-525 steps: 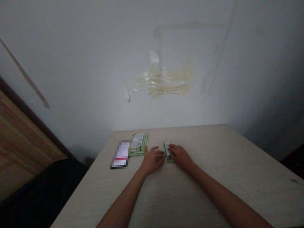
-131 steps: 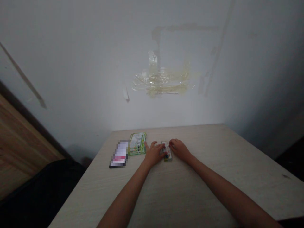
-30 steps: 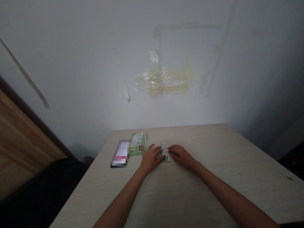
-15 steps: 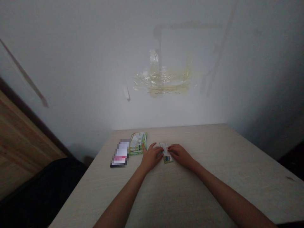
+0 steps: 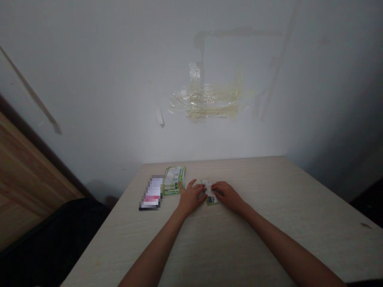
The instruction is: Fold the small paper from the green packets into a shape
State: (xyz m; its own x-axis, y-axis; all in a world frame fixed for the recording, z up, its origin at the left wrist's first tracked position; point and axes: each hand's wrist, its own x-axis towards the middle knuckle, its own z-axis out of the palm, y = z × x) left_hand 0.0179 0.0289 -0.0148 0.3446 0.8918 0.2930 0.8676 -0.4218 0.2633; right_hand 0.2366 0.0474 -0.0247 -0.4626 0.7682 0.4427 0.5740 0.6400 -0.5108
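Note:
A narrow printed packet (image 5: 212,199), white with green and yellow parts, lies flat on the table between my hands. My left hand (image 5: 190,199) has its thumb and some fingertips at the packet's left edge. Its outer fingers are spread, the outermost reaching the side of a stack of green-and-white packets (image 5: 174,177); whether it touches them I cannot tell. From the other side, the bent fingers of my right hand (image 5: 227,194) press on the packet's right edge. Fingertips cover part of the print, which is too small to read.
Left of the stack lies a phone-like device (image 5: 152,195) with a pixelated screen. The pale wooden table (image 5: 269,191) meets a white wall (image 5: 119,99) bearing old clear tape (image 5: 206,99). A dark cloth-like item (image 5: 68,227) and wooden panel (image 5: 18,171) stand at left.
Both hands keep almost the same place around the packet. My left thumb has shifted slightly to the right along the packet's edge.

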